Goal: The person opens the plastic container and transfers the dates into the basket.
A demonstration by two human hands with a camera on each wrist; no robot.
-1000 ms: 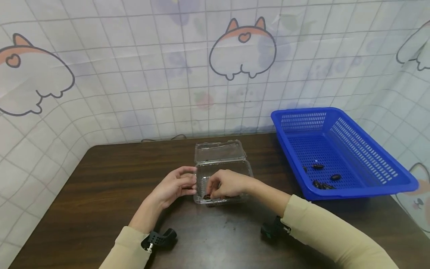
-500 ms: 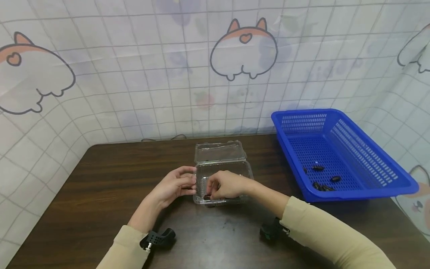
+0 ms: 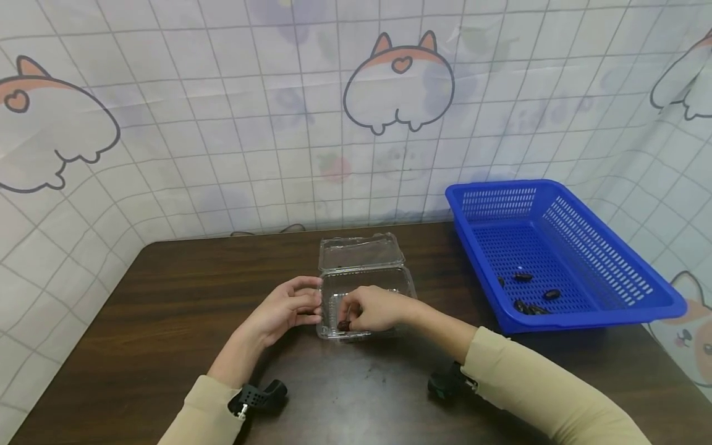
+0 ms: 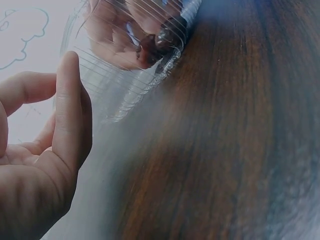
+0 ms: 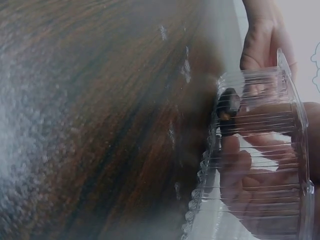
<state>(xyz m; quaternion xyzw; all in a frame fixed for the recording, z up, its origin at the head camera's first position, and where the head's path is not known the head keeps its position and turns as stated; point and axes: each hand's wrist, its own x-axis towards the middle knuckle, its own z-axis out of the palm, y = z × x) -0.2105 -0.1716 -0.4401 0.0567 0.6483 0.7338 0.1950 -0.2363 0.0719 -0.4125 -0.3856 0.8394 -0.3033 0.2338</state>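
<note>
While the clear plastic clamshell box (image 3: 364, 290) sits open at the middle of the dark wooden table (image 3: 167, 296), its lid laid flat toward the wall, the person works at it with both hands. Their left hand (image 3: 286, 307) steadies the box from its left side, thumb and fingertips curled against the wall; the left wrist view shows those fingers (image 4: 67, 100) lying on the ribbed plastic. Their right hand (image 3: 375, 307) reaches down inside the box, fingers bent around a dark brown date (image 3: 343, 325) at the front left corner, pinching it against the bottom. Seen through the ribbed wall from the right wrist, the date (image 5: 228, 102) is pressed into that corner. Well apart to the right stands a blue slotted basket (image 3: 606, 272), holding at least 3 dark dates (image 3: 535, 298) on its floor. Behind the table hangs a white checked backdrop with cartoon cats (image 3: 397, 80).
</note>
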